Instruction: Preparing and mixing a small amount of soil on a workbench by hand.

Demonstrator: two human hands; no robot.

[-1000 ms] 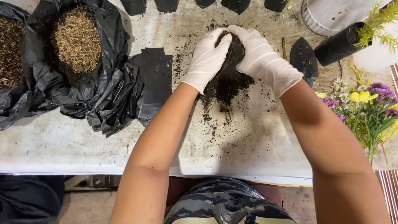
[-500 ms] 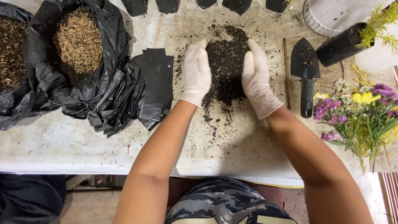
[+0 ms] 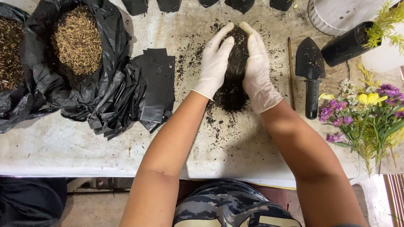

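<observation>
Upper centre of the frame, the gloved left hand and right hand press a soil pile between them on the counter; each grip is wide, fingers flat against the soil. A trowel lies just right; black bags sit upper left.

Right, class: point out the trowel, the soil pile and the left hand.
trowel (image 3: 309,63), head view, on its black blade.
soil pile (image 3: 232,94), head view, near end below the hands.
left hand (image 3: 214,63), head view, back of the glove.
</observation>
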